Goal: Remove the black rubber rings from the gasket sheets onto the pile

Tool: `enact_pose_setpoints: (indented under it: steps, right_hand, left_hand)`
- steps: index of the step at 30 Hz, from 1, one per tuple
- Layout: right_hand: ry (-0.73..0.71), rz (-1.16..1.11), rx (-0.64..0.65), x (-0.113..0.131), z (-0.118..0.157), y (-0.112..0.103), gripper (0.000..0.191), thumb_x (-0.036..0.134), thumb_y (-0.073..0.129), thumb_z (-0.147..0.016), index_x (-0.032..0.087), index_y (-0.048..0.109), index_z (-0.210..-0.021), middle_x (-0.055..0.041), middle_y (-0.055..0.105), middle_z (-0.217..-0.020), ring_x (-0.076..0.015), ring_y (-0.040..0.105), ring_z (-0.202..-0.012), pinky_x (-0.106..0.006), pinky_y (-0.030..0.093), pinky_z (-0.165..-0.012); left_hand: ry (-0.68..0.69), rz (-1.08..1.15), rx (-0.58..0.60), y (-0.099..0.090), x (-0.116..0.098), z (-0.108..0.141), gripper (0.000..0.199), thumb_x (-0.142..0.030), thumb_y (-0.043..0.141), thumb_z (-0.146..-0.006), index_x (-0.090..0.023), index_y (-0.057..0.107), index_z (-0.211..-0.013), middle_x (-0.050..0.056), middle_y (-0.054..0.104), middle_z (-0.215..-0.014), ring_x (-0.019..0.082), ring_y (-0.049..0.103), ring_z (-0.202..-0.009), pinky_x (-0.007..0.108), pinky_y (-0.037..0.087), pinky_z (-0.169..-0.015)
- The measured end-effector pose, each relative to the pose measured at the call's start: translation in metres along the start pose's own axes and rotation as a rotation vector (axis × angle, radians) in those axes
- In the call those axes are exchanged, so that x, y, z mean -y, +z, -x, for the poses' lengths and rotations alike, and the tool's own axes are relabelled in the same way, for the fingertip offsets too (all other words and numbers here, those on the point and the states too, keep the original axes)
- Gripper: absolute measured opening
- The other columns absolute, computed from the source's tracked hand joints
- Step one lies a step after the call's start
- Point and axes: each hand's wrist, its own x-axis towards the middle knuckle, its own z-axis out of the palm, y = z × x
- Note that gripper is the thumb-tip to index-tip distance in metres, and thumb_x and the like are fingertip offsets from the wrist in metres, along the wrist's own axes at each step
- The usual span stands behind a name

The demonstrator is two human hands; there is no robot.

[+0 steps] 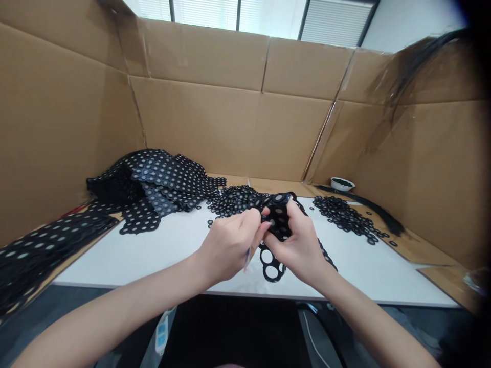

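Observation:
In the middle of the head view, my right hand (301, 245) grips a black sheet with round holes (279, 212), its thumb and fingers closed on the bunched material. Part of the sheet hangs below the hand, showing large open holes. Close against its left side is my left hand (232, 243), closed in a pinch at the sheet. A thin, pale, stick-like thing (247, 258) pokes out under the left fist; its kind is unclear, and its working end is hidden by the fingers.
A heap of black perforated sheets (164, 176) lies at the back left, with more sheets (49, 240) at the left edge. Loose black rings (345, 217) are piled on the white board (153, 260). Behind are a white bowl (342, 184) and cardboard walls (215, 128).

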Motion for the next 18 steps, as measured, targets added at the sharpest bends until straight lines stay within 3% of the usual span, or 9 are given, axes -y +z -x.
enact_pose_setpoints:
  steps: [9, 14, 18]
  right_hand:
    - [0.018, -0.058, 0.041, 0.001, 0.002, 0.001, 0.025, 0.011, 0.062, -0.075, 0.022, 0.049, -0.093, -0.0011, 0.064, -0.085, -0.0169, 0.063, -0.074, -0.028, 0.051, -0.065]
    - [0.136, -0.178, 0.043, 0.0, 0.002, -0.003, 0.03, 0.016, 0.069, -0.073, 0.023, 0.049, -0.094, 0.0001, 0.061, -0.084, -0.0156, 0.061, -0.069, -0.028, 0.051, -0.061]
    - [0.195, -0.269, 0.041, 0.003, 0.001, -0.006, 0.033, 0.019, 0.073, -0.073, 0.023, 0.049, -0.095, -0.0004, 0.06, -0.089, -0.0162, 0.061, -0.074, -0.029, 0.052, -0.065]
  left_hand:
    - [-0.073, 0.263, 0.002, 0.001, 0.007, 0.004, 0.022, -0.019, 0.046, -0.094, -0.013, 0.04, -0.074, -0.004, 0.043, -0.06, 0.003, 0.035, -0.047, 0.016, 0.028, -0.047]
    - [-0.163, 0.507, -0.014, -0.004, 0.012, 0.007, 0.022, -0.02, 0.046, -0.093, -0.012, 0.042, -0.073, -0.003, 0.044, -0.062, 0.003, 0.04, -0.052, 0.016, 0.032, -0.051]
    - [-0.135, 0.586, -0.078, -0.008, 0.013, 0.009, 0.021, -0.018, 0.047, -0.091, -0.012, 0.043, -0.071, -0.002, 0.044, -0.061, 0.004, 0.043, -0.055, 0.016, 0.034, -0.051]
